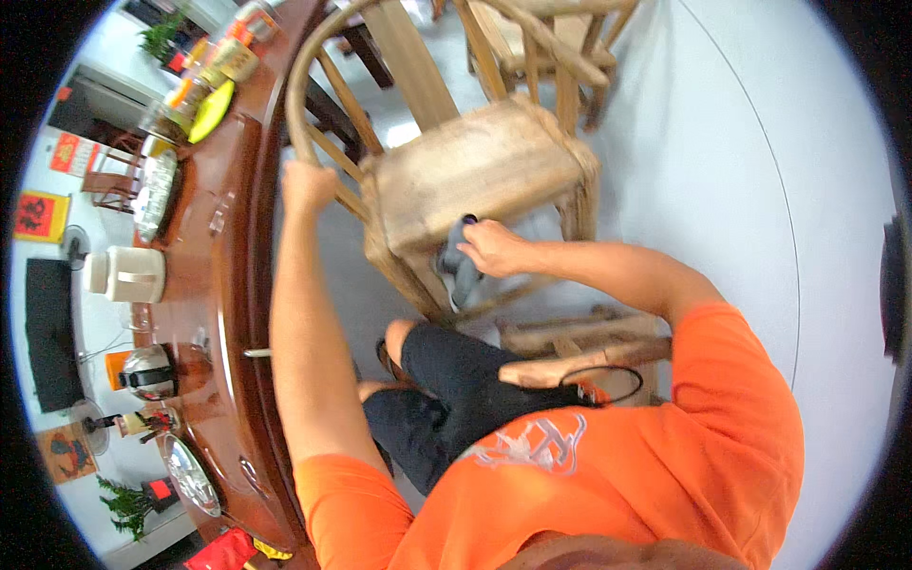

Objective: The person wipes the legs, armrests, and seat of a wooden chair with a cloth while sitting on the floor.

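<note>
My left hand (308,187) is closed around the curved arm rail of a wooden armchair (477,171), at the rail's lower left end. With my right hand (493,248) I hold a grey cloth (462,274), which hangs down at the front edge of the chair's seat. A small dark round thing (469,219) shows at my right fingertips; I cannot tell what it is. Upright slats and a broad back panel join the rail to the seat.
A glossy reddish-brown wooden table (235,299) runs along the left, bearing a cream jug (128,275), a metal kettle (148,372), a yellow-green plate (211,112) and jars. Another wooden chair (570,43) stands behind the armchair. Close to my lap is a wooden armrest (584,363).
</note>
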`<act>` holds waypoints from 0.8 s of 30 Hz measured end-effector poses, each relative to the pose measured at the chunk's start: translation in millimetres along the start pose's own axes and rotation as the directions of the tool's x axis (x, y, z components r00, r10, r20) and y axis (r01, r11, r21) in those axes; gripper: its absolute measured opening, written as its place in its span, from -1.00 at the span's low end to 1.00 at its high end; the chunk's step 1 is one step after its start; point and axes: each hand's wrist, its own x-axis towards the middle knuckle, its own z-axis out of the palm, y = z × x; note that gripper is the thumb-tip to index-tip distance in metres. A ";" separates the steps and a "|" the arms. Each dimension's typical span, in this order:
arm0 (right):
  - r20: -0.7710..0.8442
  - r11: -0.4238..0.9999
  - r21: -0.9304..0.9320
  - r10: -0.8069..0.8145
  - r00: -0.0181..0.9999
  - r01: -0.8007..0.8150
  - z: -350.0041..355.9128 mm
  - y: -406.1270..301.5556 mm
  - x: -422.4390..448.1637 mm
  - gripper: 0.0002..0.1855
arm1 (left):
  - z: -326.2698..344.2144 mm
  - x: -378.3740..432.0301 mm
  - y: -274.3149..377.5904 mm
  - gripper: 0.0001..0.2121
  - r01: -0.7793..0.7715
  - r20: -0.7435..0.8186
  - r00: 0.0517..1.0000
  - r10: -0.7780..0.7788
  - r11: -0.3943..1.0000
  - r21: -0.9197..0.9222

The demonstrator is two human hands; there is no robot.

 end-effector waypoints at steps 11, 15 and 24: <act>-0.980 0.924 0.186 0.199 0.005 -0.334 -278.8 127.6 -7.4 -0.74 | -18.8 -48.5 -4.8 -0.43 0.099 -0.002 0.995 -0.099 0.994 -0.041; -0.481 0.610 0.738 0.775 0.411 -0.286 -234.1 242.3 -31.1 -0.71 | -17.5 -52.8 7.9 -0.44 0.074 0.003 0.997 -0.075 0.988 -0.136; -0.809 0.888 0.457 0.393 0.438 0.046 -179.3 183.8 4.4 -0.82 | -16.1 -53.2 -1.4 -0.42 0.107 0.003 0.994 -0.107 0.993 -0.043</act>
